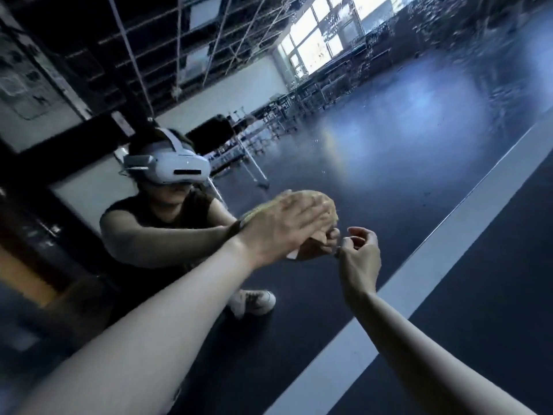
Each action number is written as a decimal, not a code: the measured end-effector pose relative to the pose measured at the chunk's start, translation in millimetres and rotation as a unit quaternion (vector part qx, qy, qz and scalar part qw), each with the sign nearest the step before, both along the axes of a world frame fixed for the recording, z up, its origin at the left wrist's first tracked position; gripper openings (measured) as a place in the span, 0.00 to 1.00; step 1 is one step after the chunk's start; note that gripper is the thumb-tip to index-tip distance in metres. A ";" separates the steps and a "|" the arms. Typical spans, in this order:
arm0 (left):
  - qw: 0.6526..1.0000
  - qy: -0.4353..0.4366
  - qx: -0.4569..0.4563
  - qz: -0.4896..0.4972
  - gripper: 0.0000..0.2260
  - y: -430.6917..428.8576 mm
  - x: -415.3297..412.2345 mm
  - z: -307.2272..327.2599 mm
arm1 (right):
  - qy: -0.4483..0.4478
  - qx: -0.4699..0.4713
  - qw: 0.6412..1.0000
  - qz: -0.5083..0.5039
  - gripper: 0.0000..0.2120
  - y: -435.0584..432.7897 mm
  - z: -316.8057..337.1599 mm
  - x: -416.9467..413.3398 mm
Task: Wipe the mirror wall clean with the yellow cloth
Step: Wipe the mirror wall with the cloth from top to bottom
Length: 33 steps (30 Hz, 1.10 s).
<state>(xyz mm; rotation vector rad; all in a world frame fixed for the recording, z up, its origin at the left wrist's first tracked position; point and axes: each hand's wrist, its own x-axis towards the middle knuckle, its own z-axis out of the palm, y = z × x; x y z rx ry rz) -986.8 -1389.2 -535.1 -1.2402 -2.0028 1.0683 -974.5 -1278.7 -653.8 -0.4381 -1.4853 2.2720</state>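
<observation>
the yellow cloth (324, 205) was pressed flat against the mirror wall (389, 139) by the left hand (287, 226), fingers straight and spread over it, w/ cloth edges seen above and below the palm. the right hand (360, 259) was held just beside it, to the right, fingers loosely curled, nothing seen in them; contact w/ the glass could not be told. in the reflection a person w/ a white headset (176, 167) and a white shoe (257, 301) were seen. a poster (24, 82) was reflected at upper left, its print too blurred to be read. a white strip (419, 271) was seen along the mirror's base.
</observation>
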 end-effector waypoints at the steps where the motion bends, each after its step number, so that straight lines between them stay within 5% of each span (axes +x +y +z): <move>1: 0.998 0.037 0.040 -0.017 0.22 5.4 -5.0 26.5 | 0.015 0.002 1.000 -0.002 0.06 3.6 8.4 -3.6; 3: 0.981 0.127 0.148 -0.007 0.27 21.8 -22.5 93.2 | 0.048 0.022 0.999 -0.014 0.06 10.2 32.2 -14.6; 6: 0.946 0.144 0.287 0.051 0.30 42.1 -32.3 159.7 | 0.077 0.067 0.994 -0.047 0.06 17.1 63.3 -28.8; 11: 0.964 0.091 0.247 0.019 0.27 55.1 -23.3 163.3 | 0.215 0.071 0.970 -0.093 0.13 35.4 121.2 -38.9; 15: 0.964 -0.005 0.261 0.057 0.31 54.4 -9.9 176.1 | 0.400 0.202 0.890 -0.083 0.26 43.8 185.6 -39.8; 17: 0.963 0.056 0.261 0.036 0.21 49.5 -3.5 176.1 | 0.443 0.258 0.858 -0.026 0.29 47.9 216.4 -43.0; 20: 0.947 0.111 0.302 0.005 0.16 40.2 -7.0 174.5 | 0.440 0.346 0.828 -0.030 0.27 51.9 237.7 -56.1; 24: 0.902 0.018 0.429 -0.038 0.16 66.9 -20.5 191.5 | 0.431 0.326 0.838 -0.077 0.24 63.8 257.0 -76.1; 30: 0.901 0.015 0.431 -0.046 0.17 88.1 -48.7 169.3 | 0.389 0.272 0.862 -0.178 0.12 71.1 231.3 -97.3; 33: 0.940 -0.003 0.340 -0.033 0.19 95.2 -54.5 108.9 | 0.353 0.258 0.883 -0.172 0.13 81.5 164.9 -93.3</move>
